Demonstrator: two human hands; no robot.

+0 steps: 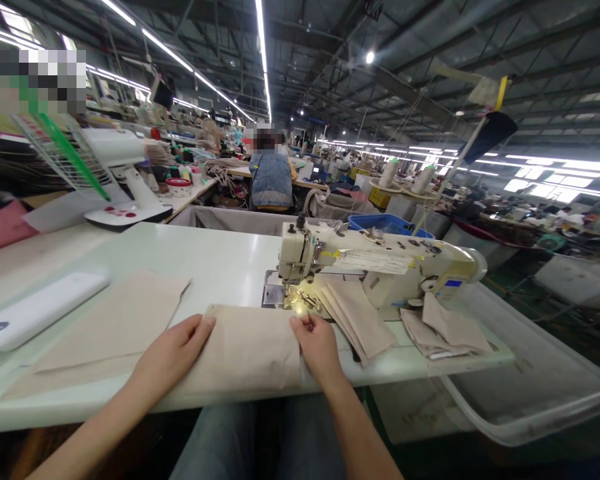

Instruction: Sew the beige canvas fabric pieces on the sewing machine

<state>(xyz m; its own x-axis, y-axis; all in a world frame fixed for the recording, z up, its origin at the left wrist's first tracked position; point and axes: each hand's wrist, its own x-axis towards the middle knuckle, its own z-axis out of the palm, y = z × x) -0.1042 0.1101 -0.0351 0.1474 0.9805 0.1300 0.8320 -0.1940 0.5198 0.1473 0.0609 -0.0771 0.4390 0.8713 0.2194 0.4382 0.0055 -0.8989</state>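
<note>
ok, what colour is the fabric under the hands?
The fabric is plain beige, no pattern. The head view shows it best.

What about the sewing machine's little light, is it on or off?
On. A bright yellowish glow falls on the plate under the head of the sewing machine, just ahead of the right hand on the beige cloth.

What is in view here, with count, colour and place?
fabric piece: one, beige, table front, under both hands
fabric stack: one, beige, left of it
sewing machine: one, cream, behind right hand
loose pieces: several, beige, beside the needle
flat device: one, white, far left
desk fan: one, white, back left
table: one, white, underneath
bin: one, clear, right of table
left hand: one, flat on fabric piece
right hand: one, at its right edge
</note>
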